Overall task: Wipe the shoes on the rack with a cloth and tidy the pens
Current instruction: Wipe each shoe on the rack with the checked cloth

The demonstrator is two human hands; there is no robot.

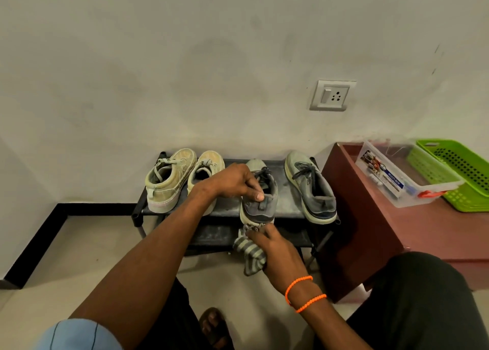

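A low black shoe rack (288, 204) stands against the wall. On its top shelf sit a pair of beige sneakers (169, 182) at the left and one grey sneaker (313, 188) at the right. My left hand (235, 181) grips a second grey sneaker (260, 209) by its heel collar, thumb on the heel tab. My right hand (277, 251) holds a grey striped cloth (250, 254) bunched against that shoe's heel sole. No pens can be made out.
A dark red cabinet (370, 230) stands right of the rack, carrying a clear plastic box (402, 175) and a green basket (460, 172). A wall socket (332, 95) is above. My knee (412, 296) and sandalled foot (214, 326) are on the tiled floor.
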